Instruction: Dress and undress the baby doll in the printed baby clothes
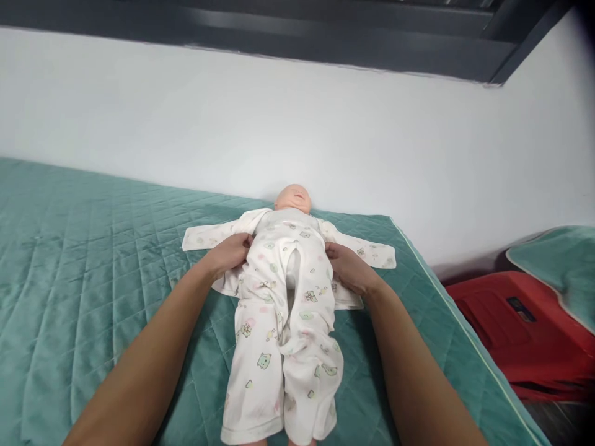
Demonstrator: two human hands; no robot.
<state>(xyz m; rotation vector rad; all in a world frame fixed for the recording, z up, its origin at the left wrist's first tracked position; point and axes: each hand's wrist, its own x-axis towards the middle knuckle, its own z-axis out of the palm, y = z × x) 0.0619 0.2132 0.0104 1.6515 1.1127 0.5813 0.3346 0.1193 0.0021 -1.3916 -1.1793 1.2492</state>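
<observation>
A doll point(292, 198) lies on its back near the far right corner of the bed point(69, 260). Its head is at the far edge, close to the wall point(325, 124), and its legs point toward the near edge. It wears a white printed suit point(279, 310) that gapes open down the middle of the belly. Under it an open white top point(372, 253) is spread flat, one sleeve stretched toward the bed's left edge and the other toward its right.

Both forearms reach in from the near edge, bare and nearly straight, converging on the doll's waist.

The left hand point(230, 253) sits at the doll's side toward the bed's left edge. It is knuckles up and the wrist is level. Its fingers are curled closed on the edge of the suit, bunching the cloth there.

The right hand point(348, 267) is at the opposite side, back of the hand up, resting partly on the flap of the top. Its fingers point inward and meet the suit at the doll's flank. They are bent only a little, and their tips are hidden by the cloth, so I cannot tell whether they pinch the cloth or merely press it.

Past the bed's right edge, lower down, are a red case point(525, 328) and a green cushion point(558, 266).
</observation>
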